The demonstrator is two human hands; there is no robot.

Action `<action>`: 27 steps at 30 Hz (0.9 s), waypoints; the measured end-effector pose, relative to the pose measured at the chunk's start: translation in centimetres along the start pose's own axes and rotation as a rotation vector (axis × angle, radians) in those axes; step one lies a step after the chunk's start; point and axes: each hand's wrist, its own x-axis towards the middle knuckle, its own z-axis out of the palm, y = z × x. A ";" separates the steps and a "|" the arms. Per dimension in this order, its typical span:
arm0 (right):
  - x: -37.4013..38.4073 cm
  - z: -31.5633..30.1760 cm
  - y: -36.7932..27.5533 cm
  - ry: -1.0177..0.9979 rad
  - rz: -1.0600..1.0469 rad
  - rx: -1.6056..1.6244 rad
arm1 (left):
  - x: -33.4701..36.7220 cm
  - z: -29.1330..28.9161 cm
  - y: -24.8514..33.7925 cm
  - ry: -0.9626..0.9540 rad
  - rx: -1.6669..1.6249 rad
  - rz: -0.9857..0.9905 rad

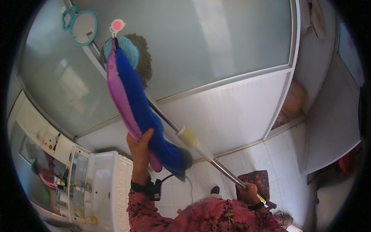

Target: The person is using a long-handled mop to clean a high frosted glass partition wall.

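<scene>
A spin mop slants across the middle, its round light-blue head (130,50) with grey-brown strands raised against the glass partition. My right hand (250,194) is closed round the lower end of its metal pole (226,171). A blue towel (135,91) and a purple towel (118,89) hang together from a white hook with a pink centre (117,26), in front of the mop head. My left hand (140,147) grips the towels low down, thumb over the blue one. Its other fingers are partly hidden by the cloth.
A teal-framed round mirror (83,29) hangs at the upper left. On the left stands a white washbasin (103,183) beside a mirrored cabinet (42,154). A dark red patterned piece (259,178) is near my right hand. An open door (332,123) stands at the right.
</scene>
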 end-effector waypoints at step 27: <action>-9.9 -4.4 7.2 0.274 0.019 -0.295 | -10.9 11.1 -14.0 0.143 -0.267 -0.508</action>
